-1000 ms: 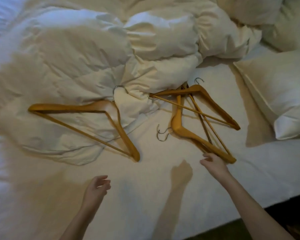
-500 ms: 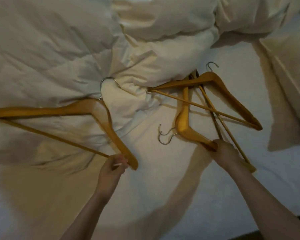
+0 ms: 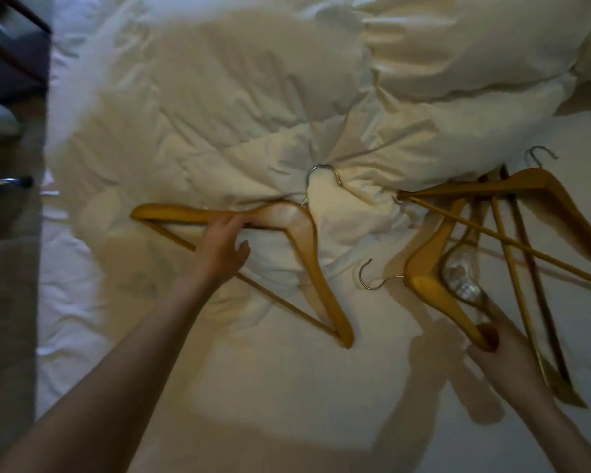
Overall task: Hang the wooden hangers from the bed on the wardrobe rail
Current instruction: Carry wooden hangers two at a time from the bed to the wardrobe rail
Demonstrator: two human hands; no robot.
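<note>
Head view: L hand point(image 3: 223, 249) curls fingers over top arm of lone wooden hanger point(image 3: 308, 257), lying on duvet point(image 3: 219, 114) edge. R hand point(image 3: 504, 356) grips lower end of nearest hanger point(image 3: 430, 268) in crossed pile point(image 3: 539, 180) on bed sheet point(image 3: 287, 404).

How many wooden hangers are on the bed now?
4 hangers: one on the duvet under the left hand, one gripped by the right hand, two crossed beside it. They overlap; another may be hidden.

Single hanger point(image 3: 307, 254) on duvet point(image 3: 219, 114) — hanger pile point(image 3: 427, 264) crisscrossed beside.
</note>
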